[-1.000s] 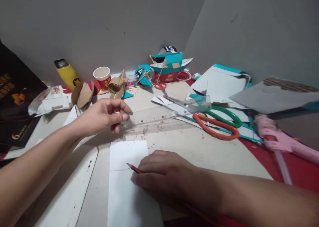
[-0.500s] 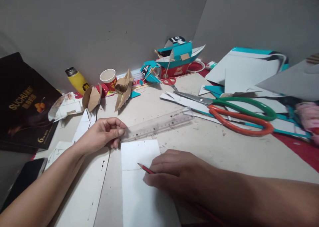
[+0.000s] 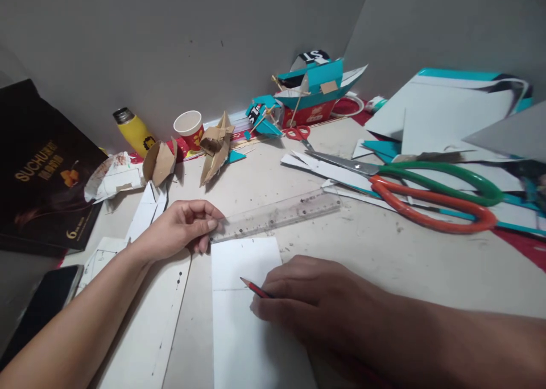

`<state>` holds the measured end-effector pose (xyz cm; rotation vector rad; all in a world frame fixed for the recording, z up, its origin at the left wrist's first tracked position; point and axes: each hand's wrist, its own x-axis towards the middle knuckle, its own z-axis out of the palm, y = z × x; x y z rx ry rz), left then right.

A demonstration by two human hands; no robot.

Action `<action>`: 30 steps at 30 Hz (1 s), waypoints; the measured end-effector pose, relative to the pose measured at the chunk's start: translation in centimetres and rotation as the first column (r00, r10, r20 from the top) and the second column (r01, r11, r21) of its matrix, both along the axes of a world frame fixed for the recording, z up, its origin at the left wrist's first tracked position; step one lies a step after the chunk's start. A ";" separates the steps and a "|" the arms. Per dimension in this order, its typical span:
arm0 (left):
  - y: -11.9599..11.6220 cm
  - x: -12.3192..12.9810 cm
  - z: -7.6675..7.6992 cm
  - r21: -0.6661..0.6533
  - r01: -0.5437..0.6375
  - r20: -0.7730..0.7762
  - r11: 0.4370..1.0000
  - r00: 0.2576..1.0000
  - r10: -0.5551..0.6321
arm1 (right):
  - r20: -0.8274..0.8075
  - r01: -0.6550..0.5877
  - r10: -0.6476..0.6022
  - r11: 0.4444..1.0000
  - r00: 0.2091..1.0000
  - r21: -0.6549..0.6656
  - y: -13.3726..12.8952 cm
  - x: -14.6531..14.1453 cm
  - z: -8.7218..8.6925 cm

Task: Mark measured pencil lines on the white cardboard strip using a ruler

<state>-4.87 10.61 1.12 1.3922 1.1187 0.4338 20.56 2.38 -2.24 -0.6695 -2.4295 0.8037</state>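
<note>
My left hand (image 3: 191, 227) pinches the near-left end of a clear plastic ruler (image 3: 277, 215), which stretches to the right across the table. Just below the ruler lies a strip of white card (image 3: 239, 326) with a pencil line across it and small marks at its top edge. A red and black pencil (image 3: 255, 287) is gripped in my right hand (image 3: 298, 295), its tip over the card near that line. My right hand covers part of the card's right side. Beside the card, under my left forearm, is a longer white piece (image 3: 149, 338) with dark ink dots.
Large scissors (image 3: 430, 193) with green and orange handles lie on card scraps at right. Along the wall are paper boats (image 3: 322, 85), a paper cup (image 3: 189, 130), a yellow bottle (image 3: 134, 133) and small red scissors (image 3: 297, 133). A dark box (image 3: 46, 173) and phone (image 3: 40, 309) are at left.
The view has shifted slightly, so the things on the table appear a little further right. Both hands keep their holds on the ruler and the pencil.
</note>
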 end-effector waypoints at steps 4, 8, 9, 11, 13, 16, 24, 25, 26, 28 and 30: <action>0.0 0.1 0.0 0.000 0.001 -0.013 1.000 1.000 -0.001 | 0.108 -0.128 0.115 0.984 0.988 0.128 0.3 0.1 -0.1; 0.1 0.1 0.1 -0.006 0.006 -0.030 1.000 1.000 -0.006 | 0.109 -0.142 0.129 0.981 0.986 0.131 0.3 0.2 -0.3; 0.1 0.1 0.1 -0.008 0.009 -0.032 1.000 0.999 -0.009 | 0.105 -0.145 0.132 0.981 0.986 0.130 0.3 0.2 -0.3; 0.1 0.1 0.1 -0.014 0.014 -0.033 1.000 0.999 -0.014 | 0.083 -0.145 0.135 0.981 0.987 0.131 0.2 0.2 -0.3; 0.1 0.0 0.0 -0.021 0.020 -0.032 1.000 0.999 -0.021 | 0.056 -0.138 0.132 0.980 0.990 0.145 0.2 0.2 -0.3; 0.2 -0.1 0.0 -0.030 0.027 -0.032 0.999 0.999 -0.028 | 0.033 -0.119 0.114 0.974 0.993 0.191 0.2 0.1 -0.2; 0.3 -0.2 0.0 -0.040 0.076 0.010 0.996 0.997 -0.076 | 0.017 -0.095 0.093 0.965 0.995 0.245 0.2 0.2 -0.6; 0.3 -0.2 0.0 -0.039 0.082 0.014 0.996 0.997 -0.081 | 0.005 -0.086 0.088 0.960 0.996 0.266 0.2 0.1 -0.7; 0.3 -0.2 0.0 -0.037 0.085 0.019 0.996 0.996 -0.085 | -0.011 -0.079 0.085 0.955 0.996 0.286 0.2 0.1 -0.9; 0.4 -0.3 -0.1 -0.032 0.089 0.030 0.995 0.996 -0.089 | -0.034 -0.067 0.081 0.951 0.996 0.303 0.2 0.1 -1.1; 0.4 -0.3 -0.2 -0.027 0.087 0.037 0.996 0.996 -0.086 | -0.038 -0.064 0.078 0.954 0.996 0.292 0.1 0.1 -1.2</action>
